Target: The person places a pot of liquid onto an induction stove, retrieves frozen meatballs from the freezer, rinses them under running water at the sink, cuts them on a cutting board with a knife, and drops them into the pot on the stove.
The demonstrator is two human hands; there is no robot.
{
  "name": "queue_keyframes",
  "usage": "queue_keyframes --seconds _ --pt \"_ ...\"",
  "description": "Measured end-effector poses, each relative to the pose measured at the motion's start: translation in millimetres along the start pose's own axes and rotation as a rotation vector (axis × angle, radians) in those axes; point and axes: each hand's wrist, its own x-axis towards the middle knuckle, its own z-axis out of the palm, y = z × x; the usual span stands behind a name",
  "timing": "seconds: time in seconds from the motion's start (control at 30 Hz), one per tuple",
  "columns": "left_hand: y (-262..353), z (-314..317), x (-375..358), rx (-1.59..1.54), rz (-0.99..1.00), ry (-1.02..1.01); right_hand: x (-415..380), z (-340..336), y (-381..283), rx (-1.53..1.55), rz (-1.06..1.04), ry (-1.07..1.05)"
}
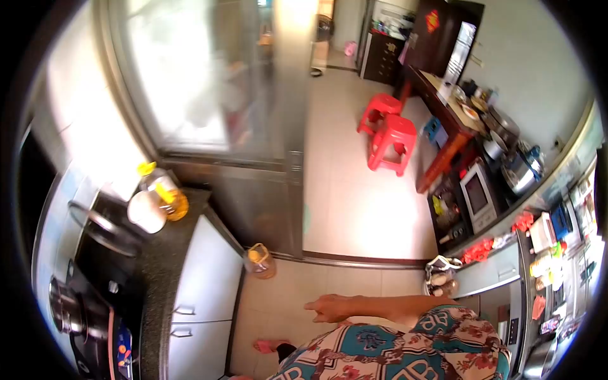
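My right hand (328, 308) reaches leftward over the tiled floor at the bottom centre, out of a patterned sleeve. Its fingers are loosely bent and partly apart, with nothing visible in them. The nearest object is a large plastic bottle (260, 261) with a yellow cap, standing on the floor by the cabinet corner, apart from the hand. My left hand cannot be made out; only a sliver of skin shows at the bottom edge, too small to identify.
At left, a dark counter (166, 278) holds an oil bottle (170, 197), a white round container (146, 212), a blurred lid and a pot (66, 307). A sliding glass door stands ahead. Beyond the doorway are red stools (394, 142) and a cluttered table. Another crowded counter lies right.
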Motion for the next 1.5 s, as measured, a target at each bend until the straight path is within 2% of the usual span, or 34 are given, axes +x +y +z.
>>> queue_keyframes --seconds 0.03,0.1,0.13,0.2,0.33,0.4,0.43,0.5,0.67,0.77,0.87,0.9,0.93,0.97,1.0,1.03,1.1,1.13,1.2,1.23,1.3,1.33,1.37,1.4,1.43,1.47,1.5 --pt "10 36 23 -0.186 -0.067 0.037 -27 4 20 0.033 0.012 0.017" --pt "16 86 75 -0.079 -0.091 -0.119 -80 12 52 0.552 -0.044 0.057" --pt "20 109 99 0.002 -0.092 -0.198 -102 25 74 0.576 -0.039 0.069" --pt "31 147 140 0.126 -0.079 -0.318 -136 58 122 0.684 -0.211 0.199" --pt "63 195 195 0.280 -0.057 -0.452 -188 78 169 0.689 -0.110 0.352" --pt "73 212 219 0.327 -0.057 -0.480 -198 75 180 0.687 0.065 0.398" --pt "78 218 232 0.347 -0.058 -0.489 -197 76 190 0.687 0.063 0.413" --pt "85 228 260 0.379 -0.054 -0.506 -190 74 215 0.560 0.148 0.341" --pt "108 242 351 0.451 0.009 -0.538 -161 86 326 0.504 0.103 0.238" --pt "120 248 419 0.528 0.153 -0.566 -144 18 386 0.435 0.130 0.175" --pt "14 287 540 0.771 0.354 -0.575 -167 -48 412 0.397 0.249 0.076" --pt "76 285 537 0.739 0.343 -0.658 -173 -78 412 0.464 0.145 0.209" --pt "142 284 531 0.705 0.328 -0.741 -170 -103 417 0.376 0.111 0.205" --pt "170 285 537 0.675 0.261 -0.686 -163 -127 422 0.288 0.066 0.201" --pt "192 284 542 0.600 0.182 -0.660 -156 -152 419 0.601 0.099 0.236" --pt "223 279 544 0.555 0.426 -0.643 -143 -158 432 0.661 0.142 0.266" --pt "225 277 574 0.599 0.274 -0.690 -129 -220 412 0.609 0.332 0.136" --pt "224 277 583 0.578 0.255 -0.658 -116 -227 424 0.599 0.311 0.100" --pt "229 280 604 0.453 0.189 -0.526 -92 -238 457 0.302 0.269 0.372" --pt "235 278 614 0.432 0.171 -0.498 -81 -268 460 0.297 0.247 0.340" --pt "247 278 632 0.594 0.332 -0.259 -58 -329 473 0.123 0.128 0.458" --pt "249 285 648 0.476 0.040 -0.201 -45 -342 494 0.153 0.133 0.429" --pt "244 291 661 0.775 0.241 -0.150 -22 -352 524 0.184 0.140 0.399" --pt "235 299 673 0.657 0.136 -0.079 -3 -360 549 -0.003 0.161 0.080" --pt "228 302 687 0.539 0.041 -0.002 10 -367 570 -0.016 0.132 0.047" --pt "224 301 693 0.514 0.015 0.027 25 -395 559 -0.129 -0.133 -0.108" --pt "216 299 691 0.718 0.134 0.128 37 -411 551 -0.232 -0.397 -0.262"
